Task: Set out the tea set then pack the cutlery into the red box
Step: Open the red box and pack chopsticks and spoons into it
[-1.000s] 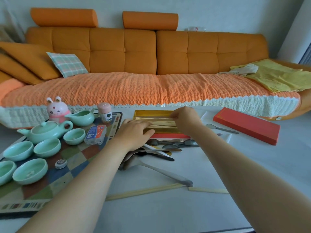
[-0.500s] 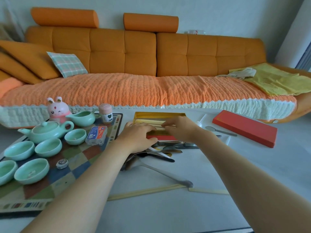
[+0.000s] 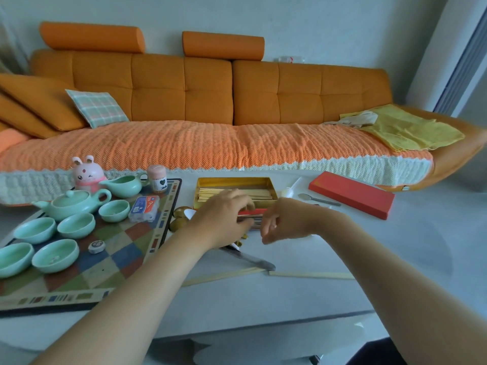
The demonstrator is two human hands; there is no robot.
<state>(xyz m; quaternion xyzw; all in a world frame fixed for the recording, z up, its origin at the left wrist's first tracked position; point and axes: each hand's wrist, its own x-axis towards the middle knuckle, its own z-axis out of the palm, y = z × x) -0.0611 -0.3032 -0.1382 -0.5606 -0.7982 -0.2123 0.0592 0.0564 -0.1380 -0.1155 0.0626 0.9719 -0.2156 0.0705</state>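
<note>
The red box (image 3: pixel 234 181) lies open at the table's far middle, its gold inside holding several pale chopsticks. Just in front of it my left hand (image 3: pixel 224 219) curls over a bundle of metal cutlery (image 3: pixel 249 220). My right hand (image 3: pixel 286 223) is beside it with bent fingers at the handle ends; its grip is hidden. A knife (image 3: pixel 250 259) sticks out below my left hand. Two gold spoons (image 3: pixel 180 216) lie to the left. The mint teapot (image 3: pixel 72 204), pitcher (image 3: pixel 123 184) and several cups (image 3: pixel 76 225) stand on the chequered mat (image 3: pixel 116 259).
The red lid (image 3: pixel 351 194) lies at the right, with a metal spoon (image 3: pixel 317 199) and a white spoon (image 3: pixel 288 191) beside it. Loose chopsticks (image 3: pixel 311 274) lie near the front. A pink rabbit figure (image 3: pixel 87 173), a small jar (image 3: pixel 157 179) and a packet (image 3: pixel 144 208) sit on the mat. An orange sofa stands behind.
My right hand has drawn back from the chopsticks in the box to the cutlery in front of it. My left hand has shifted right and closed over that cutlery.
</note>
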